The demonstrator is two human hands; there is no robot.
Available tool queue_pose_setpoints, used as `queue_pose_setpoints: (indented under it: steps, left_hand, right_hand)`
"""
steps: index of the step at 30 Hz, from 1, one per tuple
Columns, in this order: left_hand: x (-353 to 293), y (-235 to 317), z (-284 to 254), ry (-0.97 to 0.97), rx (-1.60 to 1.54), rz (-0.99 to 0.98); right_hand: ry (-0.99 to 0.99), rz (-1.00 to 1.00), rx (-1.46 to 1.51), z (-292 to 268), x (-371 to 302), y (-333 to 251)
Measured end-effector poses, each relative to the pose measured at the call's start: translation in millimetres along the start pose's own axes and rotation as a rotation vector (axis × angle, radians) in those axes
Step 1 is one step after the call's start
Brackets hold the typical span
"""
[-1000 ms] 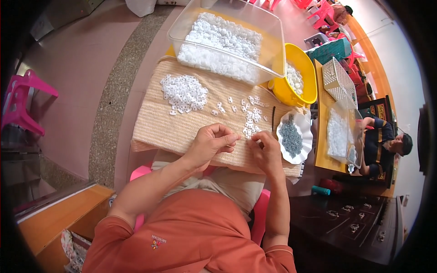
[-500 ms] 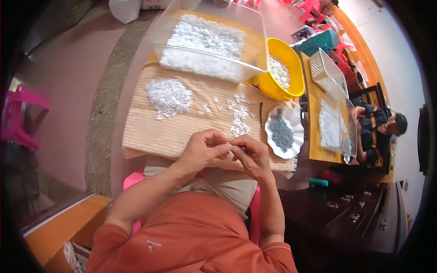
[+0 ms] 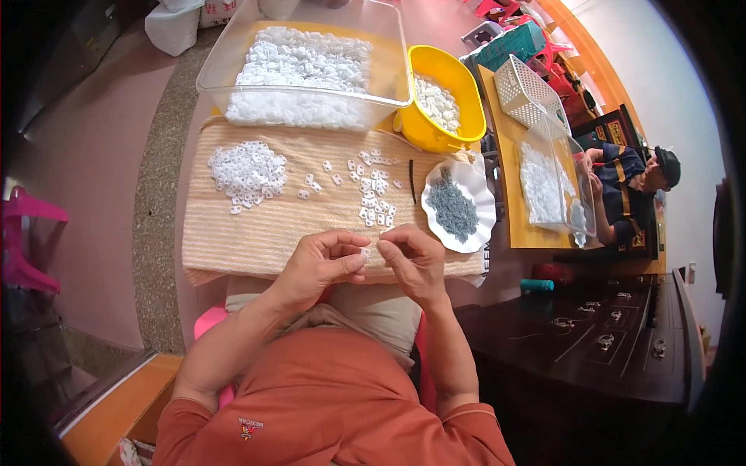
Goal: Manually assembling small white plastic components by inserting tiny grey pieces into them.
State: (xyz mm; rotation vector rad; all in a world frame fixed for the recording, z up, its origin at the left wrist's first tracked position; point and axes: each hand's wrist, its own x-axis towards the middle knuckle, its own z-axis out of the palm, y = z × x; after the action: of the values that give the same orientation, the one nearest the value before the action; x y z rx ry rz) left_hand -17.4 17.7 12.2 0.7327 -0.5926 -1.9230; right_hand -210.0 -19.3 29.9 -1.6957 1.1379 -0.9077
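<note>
My left hand and my right hand meet over the near edge of a woven beige mat. Between their fingertips they pinch one small white plastic piece. A heap of the same white pieces lies on the mat to the left, and loose ones are scattered in the middle. A white scalloped dish of small grey parts stands just right of my right hand. A thin dark stick lies beside the dish.
A clear plastic bin full of white pieces stands behind the mat, with a yellow bowl to its right. Another person sits at an orange table on the right. A dark cabinet is at lower right, a pink stool at left.
My hands have drawn back from the scattered pieces to the mat's near edge and come together on a small white piece. The view has shifted as my head moved.
</note>
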Motion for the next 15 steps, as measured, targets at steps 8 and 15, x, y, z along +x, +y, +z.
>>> queue_pose_setpoints:
  steps: [8, 15]
  left_hand:
    - [-1, 2, -1, 0.047, -0.015, -0.028]
    - [0, 1, -3, 0.06, -0.016, -0.036]
  right_hand:
    - [0.308, -0.155, -0.71, -50, 6, 16]
    - [0.207, -0.115, -0.913, -50, 23, 5]
